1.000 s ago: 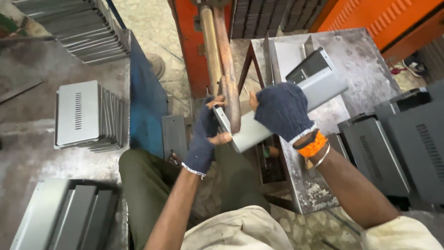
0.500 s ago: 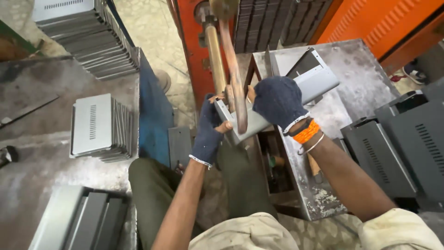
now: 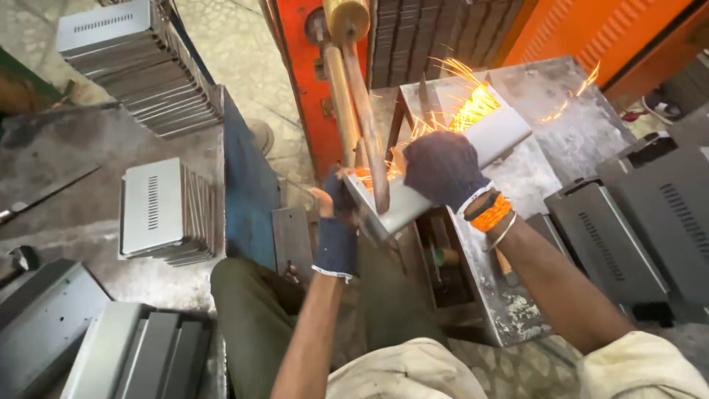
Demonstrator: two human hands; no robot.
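Observation:
A grey bent sheet-metal panel (image 3: 493,137) lies tilted under the copper arms of a spot welder (image 3: 367,125), and orange sparks fly off it. My left hand (image 3: 337,222), in a dark blue glove, grips the panel's near lower end. My right hand (image 3: 443,168), also gloved, with orange bands at the wrist, presses on top of the panel's middle. The lower welder arm crosses in front of the panel between both hands.
Stacks of grey vented metal covers (image 3: 166,210) stand on the bench at left, more at the top left (image 3: 133,52) and bottom left (image 3: 111,347). Dark covers (image 3: 628,229) lean at right beside a steel table (image 3: 546,96). The orange machine body (image 3: 295,74) stands ahead.
Sparks have burst from the panel at the welder arms. Both hands still hold the panel, and the view has shifted slightly so the welder tip sits higher.

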